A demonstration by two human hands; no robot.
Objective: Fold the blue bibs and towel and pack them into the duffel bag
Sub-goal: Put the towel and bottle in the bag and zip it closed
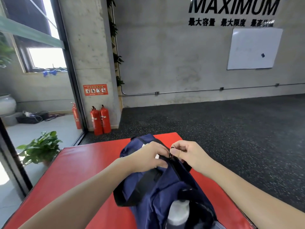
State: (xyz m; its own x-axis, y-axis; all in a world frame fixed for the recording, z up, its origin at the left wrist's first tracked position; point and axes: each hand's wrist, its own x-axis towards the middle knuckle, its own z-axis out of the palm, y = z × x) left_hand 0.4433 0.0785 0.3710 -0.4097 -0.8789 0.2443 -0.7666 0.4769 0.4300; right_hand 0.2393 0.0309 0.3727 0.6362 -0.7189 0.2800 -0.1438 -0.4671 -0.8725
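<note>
Duffel bag [158, 187] lying on the red mat [85, 164]. Right hand [186, 154] pinches the zipper pull [171, 152]; left hand [148, 156] grips the fabric beside it — keep that cloth taut, pulling straight along the track. Bibs and towel — not visible.

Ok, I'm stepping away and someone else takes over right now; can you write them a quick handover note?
Right hand pinches the zipper pull at the far end of the duffel bag.
Left hand grips the bag fabric beside the zipper.
The bag lies on the red mat; a grey bottle sits in its near end pocket.
No bibs or towel in sight; whether they are inside cannot be told.
Left: check the contents, then work the zipper.
</note>
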